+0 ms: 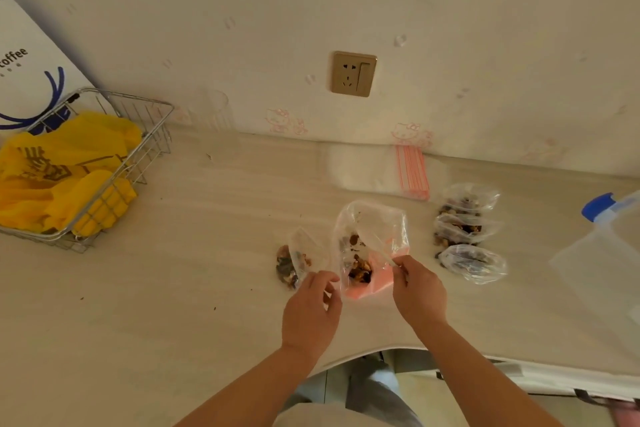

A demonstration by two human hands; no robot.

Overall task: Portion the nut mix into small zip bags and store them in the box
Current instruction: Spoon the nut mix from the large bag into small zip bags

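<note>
Nearest the viewer, the left hand (309, 310) and right hand (417, 291) reach over the pale table (173, 305). The right hand pinches the edge of a large clear zip bag (372, 246) whose pink strip lies near the fingers; a small heap of nut mix (360, 270) sits in its lower part. The left hand's curled fingers hold the mouth of a small bag (301, 258), partly filled with nuts, just left of the large bag. To the right, three filled small bags (467, 234) lie in a column, touching one another. Farther right, at the frame edge, stands a translucent box (609, 253) with a blue clip. Behind the large bag lies a stack of empty zip bags (377, 170). At far left, a wire basket (145, 135) holds yellow bags (62, 177). A wall socket (353, 74) is mounted above.
</note>
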